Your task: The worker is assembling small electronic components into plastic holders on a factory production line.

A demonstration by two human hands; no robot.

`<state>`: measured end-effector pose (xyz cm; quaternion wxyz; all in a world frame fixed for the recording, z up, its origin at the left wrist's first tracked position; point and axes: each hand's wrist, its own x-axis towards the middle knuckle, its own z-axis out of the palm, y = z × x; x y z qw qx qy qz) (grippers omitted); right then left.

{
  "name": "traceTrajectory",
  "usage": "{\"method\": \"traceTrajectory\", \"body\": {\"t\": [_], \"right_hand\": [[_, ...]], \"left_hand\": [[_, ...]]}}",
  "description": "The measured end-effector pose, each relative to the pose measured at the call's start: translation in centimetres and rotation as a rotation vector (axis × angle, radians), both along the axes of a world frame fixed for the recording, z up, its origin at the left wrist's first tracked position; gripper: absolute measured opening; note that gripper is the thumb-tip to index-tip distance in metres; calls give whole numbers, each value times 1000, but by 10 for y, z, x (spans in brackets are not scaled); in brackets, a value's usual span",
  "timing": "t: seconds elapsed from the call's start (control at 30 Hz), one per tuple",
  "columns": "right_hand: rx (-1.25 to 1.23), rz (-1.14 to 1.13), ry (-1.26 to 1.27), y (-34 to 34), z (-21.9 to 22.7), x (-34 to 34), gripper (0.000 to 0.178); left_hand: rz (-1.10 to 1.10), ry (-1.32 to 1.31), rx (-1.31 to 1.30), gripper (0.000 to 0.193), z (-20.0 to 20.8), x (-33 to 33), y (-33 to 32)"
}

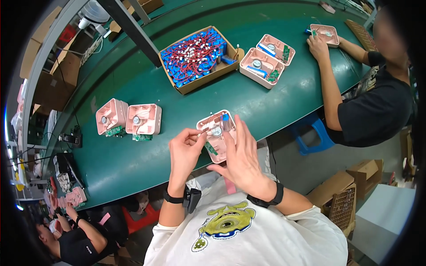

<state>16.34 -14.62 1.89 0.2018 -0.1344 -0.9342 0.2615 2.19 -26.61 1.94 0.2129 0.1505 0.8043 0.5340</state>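
In front of me on the green table lies a pink plastic housing (218,144), its hollow side up. A round speaker (216,131) sits inside it, with a green circuit board (211,148) at the left and a blue battery (225,117) near the far right corner. My left hand (183,153) pinches over the housing's left edge; a small reddish-brown piece shows at its fingertips, too small to name. My right hand (244,164) grips the housing, with long fingers along the right side and the thumb at the near edge.
A cardboard box (183,91) of blue batteries with red wires stands beyond. Two housings with batteries (258,80) are right of it; two more housings (144,119) with dangling boards sit left. One co-worker (372,102) handles a housing at right, another (84,235) works at lower left.
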Motion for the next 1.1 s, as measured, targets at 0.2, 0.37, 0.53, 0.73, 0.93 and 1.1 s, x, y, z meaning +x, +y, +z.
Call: {"method": "traceTrajectory", "body": {"t": [0.2,0.37,0.53,0.73,0.93,1.1], "right_hand": [[-32,-12,-16,-3,-26,-8,97],[-78,-39,-2,-3,-27,-8,91],[-191,234,13,67,-17,-5,62],[132,216,-129,86,-11,-55,40],[157,123,-92,75,-16,-57,33],[-26,52,124,69,-2,-47,29]], "left_hand": [[-50,116,-38,14,-4,7,1],[-103,282,37,14,-23,18,-2],[15,202,171,18,-30,24,0],[46,120,214,16,-19,14,7],[44,338,130,19,-37,-9,9],[30,369,152,22,-21,-29,16]]}}
